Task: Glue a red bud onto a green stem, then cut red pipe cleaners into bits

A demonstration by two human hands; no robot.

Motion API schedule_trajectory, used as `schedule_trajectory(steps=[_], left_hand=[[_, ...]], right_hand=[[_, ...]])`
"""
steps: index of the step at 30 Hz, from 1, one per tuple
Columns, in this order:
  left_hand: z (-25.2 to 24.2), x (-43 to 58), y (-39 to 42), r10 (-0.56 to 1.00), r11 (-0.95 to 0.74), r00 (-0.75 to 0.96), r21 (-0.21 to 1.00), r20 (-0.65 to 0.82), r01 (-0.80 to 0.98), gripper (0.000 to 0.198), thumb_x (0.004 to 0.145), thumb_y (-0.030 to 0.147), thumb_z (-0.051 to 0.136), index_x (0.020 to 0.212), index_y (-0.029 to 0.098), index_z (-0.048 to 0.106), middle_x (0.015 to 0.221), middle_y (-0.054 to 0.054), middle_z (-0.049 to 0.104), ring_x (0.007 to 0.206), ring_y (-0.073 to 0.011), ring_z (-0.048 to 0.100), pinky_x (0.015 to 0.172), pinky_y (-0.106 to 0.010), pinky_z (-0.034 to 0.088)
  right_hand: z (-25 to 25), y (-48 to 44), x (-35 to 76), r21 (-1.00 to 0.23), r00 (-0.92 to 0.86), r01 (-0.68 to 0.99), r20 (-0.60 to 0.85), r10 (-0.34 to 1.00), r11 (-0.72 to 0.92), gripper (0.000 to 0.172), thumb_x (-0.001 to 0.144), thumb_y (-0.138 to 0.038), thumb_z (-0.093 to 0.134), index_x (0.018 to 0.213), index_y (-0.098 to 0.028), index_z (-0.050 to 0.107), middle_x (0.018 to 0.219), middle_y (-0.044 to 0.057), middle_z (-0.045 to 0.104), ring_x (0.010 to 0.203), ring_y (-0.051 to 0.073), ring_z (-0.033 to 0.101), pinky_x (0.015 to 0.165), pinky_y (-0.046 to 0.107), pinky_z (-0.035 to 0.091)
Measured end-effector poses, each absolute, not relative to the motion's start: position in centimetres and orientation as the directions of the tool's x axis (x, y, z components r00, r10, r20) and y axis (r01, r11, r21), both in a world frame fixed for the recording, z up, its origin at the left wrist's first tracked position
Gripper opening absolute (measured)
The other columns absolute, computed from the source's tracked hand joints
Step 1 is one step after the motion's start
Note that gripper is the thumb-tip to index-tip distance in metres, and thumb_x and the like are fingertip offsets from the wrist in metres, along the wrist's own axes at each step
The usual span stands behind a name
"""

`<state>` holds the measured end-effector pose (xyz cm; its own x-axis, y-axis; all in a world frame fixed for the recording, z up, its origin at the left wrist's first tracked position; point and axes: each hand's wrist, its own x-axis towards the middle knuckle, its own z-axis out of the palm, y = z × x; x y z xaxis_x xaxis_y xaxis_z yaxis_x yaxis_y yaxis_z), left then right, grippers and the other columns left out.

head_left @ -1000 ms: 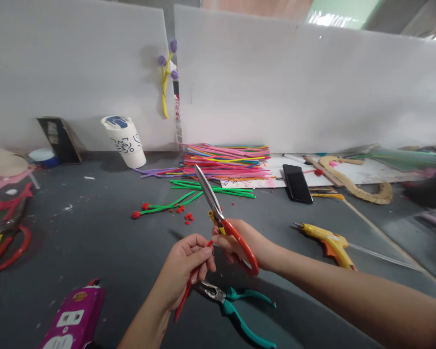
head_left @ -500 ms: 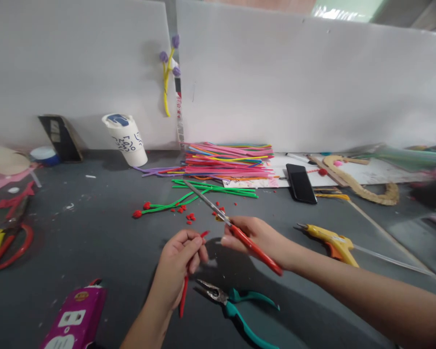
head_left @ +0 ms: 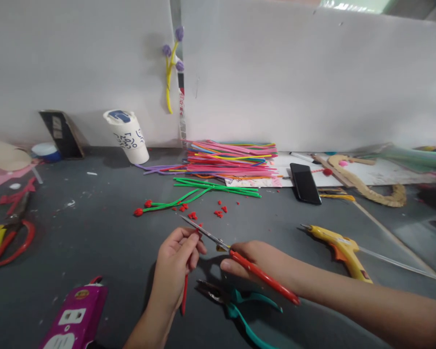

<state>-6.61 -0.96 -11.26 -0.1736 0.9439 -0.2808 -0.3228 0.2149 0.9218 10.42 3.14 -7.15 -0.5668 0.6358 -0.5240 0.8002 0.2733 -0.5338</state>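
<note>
- Currently, my left hand (head_left: 178, 254) is closed on a red strip (head_left: 184, 296): short tip above thumb and fingers, tail hanging below the palm, middle hidden.
- My right hand (head_left: 256, 261) grips red-handled scissors (head_left: 263, 277) edge-on; blade gap cannot be told.
- Key relation: scissors slant from near right to far left, crossing the strip's tip just past my left fingertips. The strip's long axis runs roughly away from me, across the blades; contact unclear.
- Left hand is nearer the tip.
- Teal-handled pliers (head_left: 235, 310) lie below both hands; red snippets (head_left: 192, 215) beyond.
</note>
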Motion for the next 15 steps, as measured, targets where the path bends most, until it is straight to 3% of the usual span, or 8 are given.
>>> schedule_trajectory(steps=[15], left_hand=[[-11.66, -6.65, -0.97, 0.944, 0.202, -0.218, 0.957, -0.247, -0.206, 0.009, 0.075, 0.025, 0.055, 0.073, 0.016, 0.055, 0.050, 0.004, 0.053, 0.038, -0.0032, 0.029, 0.039, -0.017, 0.021]], right_hand=[[-6.89, 3.24, 10.46, -0.535, -0.578, 0.796, -0.530, 0.621, 0.285, 0.057, 0.075, -0.070, 0.030, 0.077, -0.018, 0.054, 0.068, 0.004, 0.061, 0.056, 0.016, 0.052, 0.047, 0.023, 0.033]])
